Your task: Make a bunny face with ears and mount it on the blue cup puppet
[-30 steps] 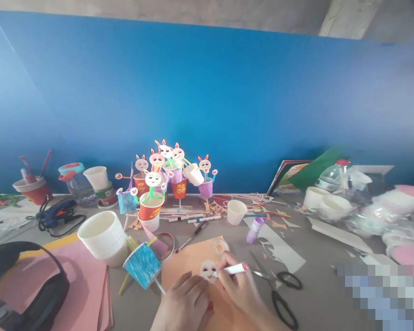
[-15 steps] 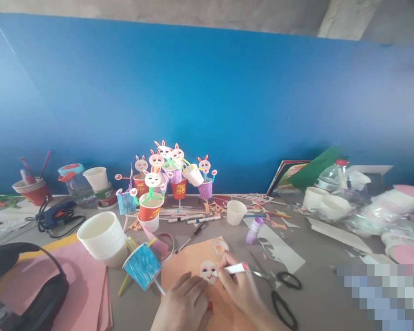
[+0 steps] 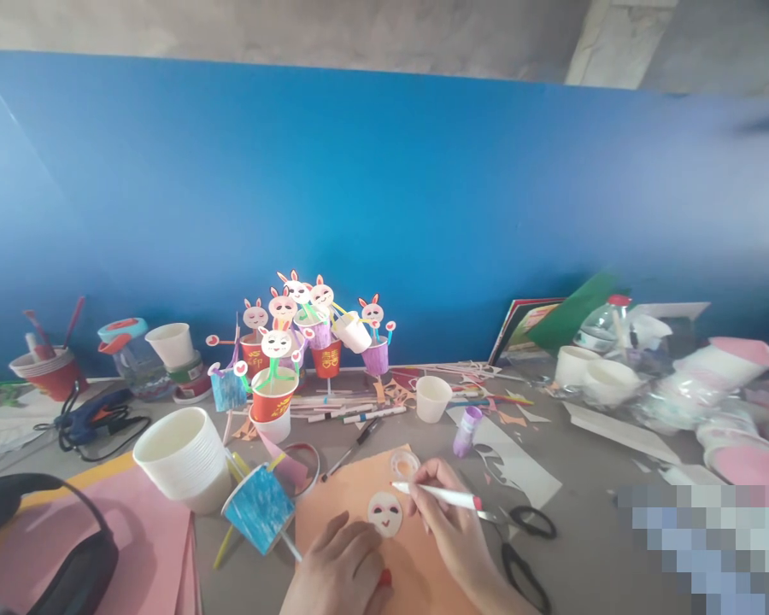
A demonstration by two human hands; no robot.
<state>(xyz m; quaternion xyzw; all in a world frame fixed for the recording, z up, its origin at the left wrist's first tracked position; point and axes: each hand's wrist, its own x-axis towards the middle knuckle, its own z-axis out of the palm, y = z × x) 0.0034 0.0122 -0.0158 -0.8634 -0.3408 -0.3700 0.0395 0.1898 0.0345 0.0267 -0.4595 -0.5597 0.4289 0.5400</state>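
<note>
A round white paper face [image 3: 385, 515] with drawn eyes, pink cheeks and a small mouth lies on orange paper [image 3: 343, 487]. My left hand [image 3: 343, 564] rests on this paper, its fingertips at the face's lower left edge. A small red piece, which looks like a marker cap [image 3: 385, 578], pokes out between its thumb and fingers. Held in my right hand [image 3: 445, 525] is a white marker [image 3: 445, 494] with a red end. Its tip points left, just above the face and apart from it. Near that hand lie a tape roll [image 3: 404, 464] and black-handled scissors [image 3: 525, 564].
A blue-coloured cup [image 3: 261, 510] and stacked white cups [image 3: 180, 457] stand left. Behind are rabbit-faced cup figures [image 3: 275, 384], pens and paper scraps. A purple glue stick [image 3: 467, 431] and white cup [image 3: 433, 399] stand beyond my right hand; headphones [image 3: 70, 564] lie at left.
My right hand has lifted the marker off the face's mouth area and tilted it flatter, tip now above the face. My left hand stays on the paper. The view has shifted slightly.
</note>
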